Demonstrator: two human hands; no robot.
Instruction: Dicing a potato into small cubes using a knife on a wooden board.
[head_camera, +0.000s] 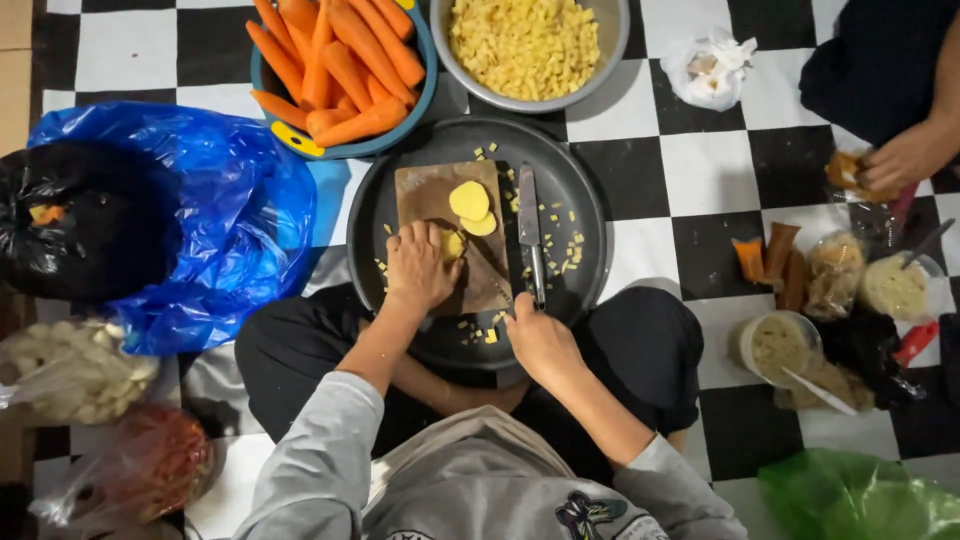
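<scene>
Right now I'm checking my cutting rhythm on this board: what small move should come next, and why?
Probably bring the knife across to the potato piece under your left hand. Your right hand is at the handle, but the blade lies flat on the dark round tray, off the cutting board, while two potato slices wait uncut.

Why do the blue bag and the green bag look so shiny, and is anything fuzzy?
In the head view, light from above glints off the crinkled blue bag and the green bag. The left hand, right hand and knife are fairly sharp. The edges go softer, and the black bag is too dark to show detail.
</scene>
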